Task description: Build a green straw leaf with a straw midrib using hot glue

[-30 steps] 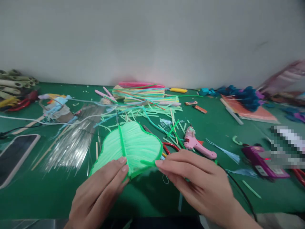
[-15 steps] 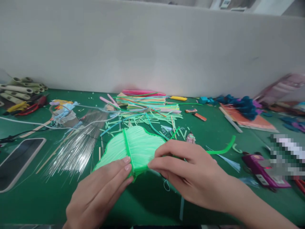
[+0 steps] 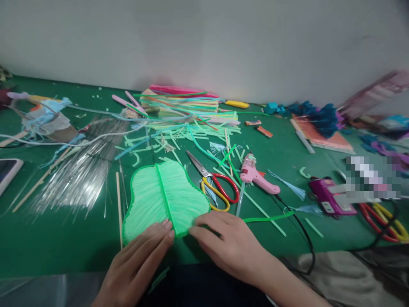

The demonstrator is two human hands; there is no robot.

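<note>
A light green leaf shape with a darker green rim and midrib is held low over the green table. My left hand lies along its lower left edge, fingers together, fingertips by the base of the midrib. The thumb is hidden. My right hand pinches the leaf's lower right edge near the base. A green strip sticks out to the right from behind my right hand. Beyond the leaf lie scissors with red and yellow handles and a pink glue gun.
Bundled coloured stems and cut pieces lie at the back of the green table. Clear wires and a phone are on the left. A purple device, more scissors and a black cable are on the right.
The view has tipped down and shifted right. The leaf is lower and lies flatter, with both hands still on it. The scissors and glue gun show fully now.
</note>
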